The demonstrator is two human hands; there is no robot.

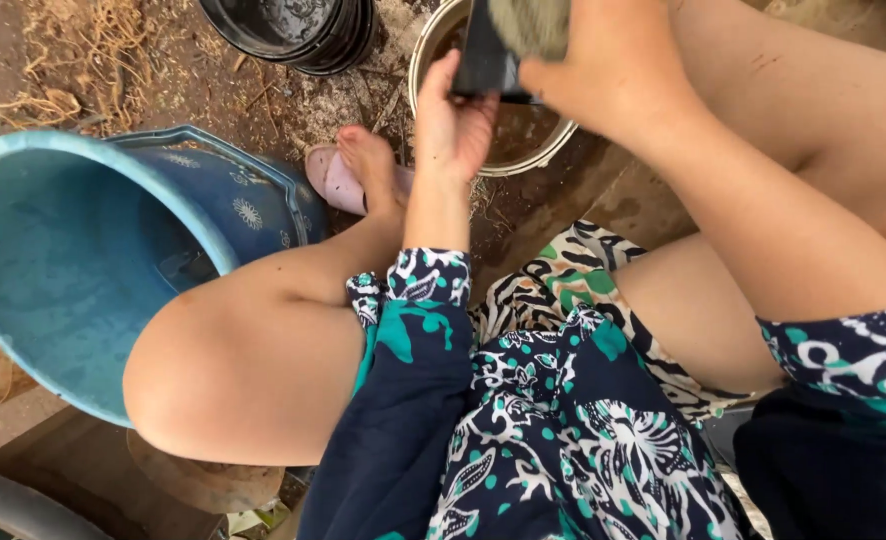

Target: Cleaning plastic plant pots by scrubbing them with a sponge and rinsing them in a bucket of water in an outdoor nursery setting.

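My left hand [451,118] grips the lower edge of a black flat dish or pan [485,60], held upright over a metal basin [538,155] on the ground. My right hand [603,75] presses a grey-green scrubbing pad [529,22] against the top of the black dish. The basin holds murky brown water. Most of the dish is cut off by the frame's top edge or hidden behind my hands.
A large blue plastic bucket [83,260] stands at the left beside my left knee. A stack of black bowls [293,30] sits on the dirt at the top. My bare foot rests on a pink sandal [335,180]. Dry straw [83,60] lies at upper left.
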